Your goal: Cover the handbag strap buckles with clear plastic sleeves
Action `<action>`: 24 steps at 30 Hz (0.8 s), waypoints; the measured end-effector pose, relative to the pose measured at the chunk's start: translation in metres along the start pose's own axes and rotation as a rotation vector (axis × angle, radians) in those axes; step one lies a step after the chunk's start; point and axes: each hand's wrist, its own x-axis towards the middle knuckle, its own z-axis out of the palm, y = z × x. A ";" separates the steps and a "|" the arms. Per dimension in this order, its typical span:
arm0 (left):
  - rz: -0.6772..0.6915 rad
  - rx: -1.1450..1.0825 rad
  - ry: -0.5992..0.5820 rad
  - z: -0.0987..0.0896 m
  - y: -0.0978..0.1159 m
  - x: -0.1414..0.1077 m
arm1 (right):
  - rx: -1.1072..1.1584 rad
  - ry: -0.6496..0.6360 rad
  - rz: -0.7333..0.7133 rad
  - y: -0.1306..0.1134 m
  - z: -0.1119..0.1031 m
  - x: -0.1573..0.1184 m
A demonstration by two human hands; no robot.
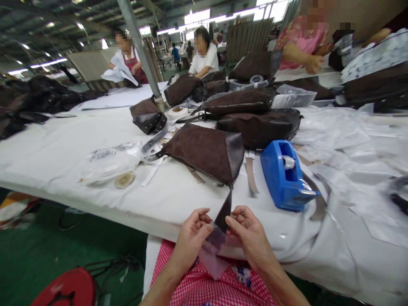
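**Q:** Position of the piece, and state of grip?

**A:** Dark strap point(225, 211) slants down over the near table edge, in front of me. Clear film point(213, 260) overlaps its lower end; whether it wraps fully round, cannot tell. My right hand point(247, 227) is pinched on the strap, thumb on the near side. My left hand point(195, 229) has thumb and fingertips together on the film's upper edge; whether they also touch the strap, cannot tell.

**Q:** Best handling?

**A:** My judgement: right steadies, left smooths. Lay the film square to the strap, press out creases from the pinch outward. Thin sheet, likely to fold onto itself, so small, light movements.

**Q:** Load on the strap?

**A:** Its upper end meets the near corner of the brown suede-look bag point(199, 146), which lies flat on the white table cover point(172, 202). A hard pull would probably drag the bag; I would leave slack.

**Q:** Surroundings?

**A:** Blue tape dispenser point(287, 187) stands right of the bag; its front lip may be sharp, so forearm clear. Flat tape roll point(125, 179) lies well off to the left. Film hangs before my red gingham apron point(204, 293) and could snag there.
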 end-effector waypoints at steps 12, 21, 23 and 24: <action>-0.196 -0.152 0.003 0.011 -0.015 -0.015 | -0.131 -0.016 -0.068 0.004 -0.002 0.000; -0.211 -0.152 -0.019 0.013 -0.002 -0.006 | -0.193 -0.192 -0.032 0.001 -0.009 -0.010; -0.201 -0.146 -0.035 0.014 0.000 -0.004 | -0.245 -0.264 -0.098 0.000 -0.012 -0.016; -0.188 -0.140 -0.038 0.015 0.001 -0.004 | -0.288 -0.291 -0.144 -0.001 -0.014 -0.019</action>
